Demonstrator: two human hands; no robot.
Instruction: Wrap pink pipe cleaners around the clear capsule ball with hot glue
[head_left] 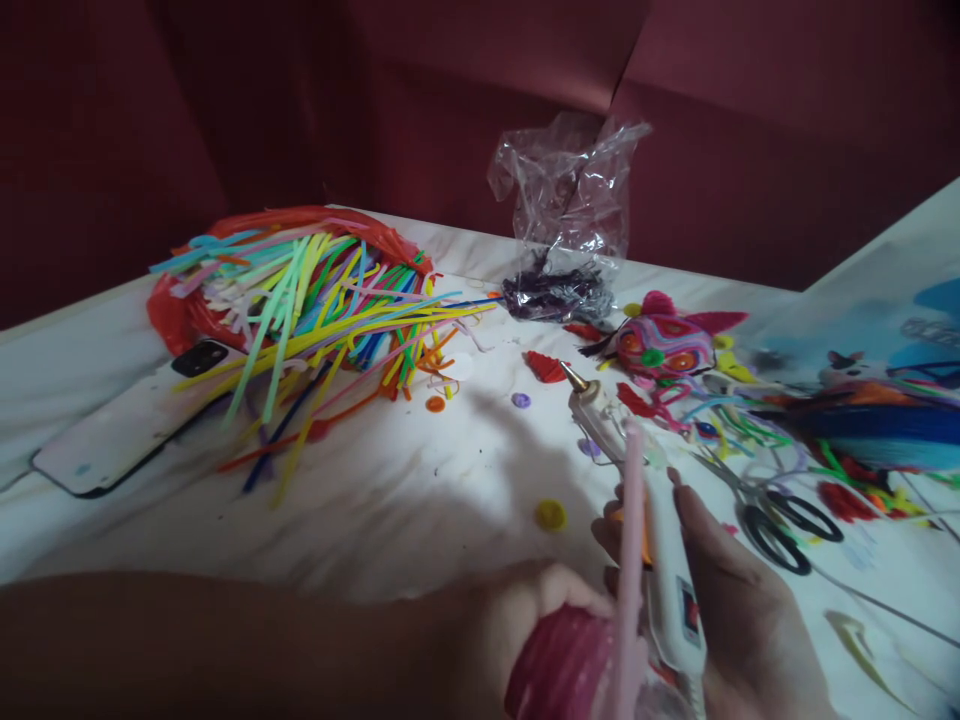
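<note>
My right hand (739, 610) is wrapped around a white hot glue gun (679, 590), with its metal nozzle pointing up and to the left. In my closed left hand (529, 600), low in the view, is a ridged magenta coil (562, 665) that looks wound from pipe cleaner; the bottom edge cuts it off. A pale pink stick (631, 560) stands upright in front of the glue gun. Whether it belongs to the coil I cannot tell. Scissors (765, 510) with black handles lie just right of the glue gun.
Many coloured pipe cleaners (330, 300) spill from a red wrapper at the left, partly over a phone (127, 425). Farther back stands a clear plastic bag (570, 200) with dark strands. A pink pipe-cleaner figure (664, 345) and a yellow disc (551, 515) are on the table.
</note>
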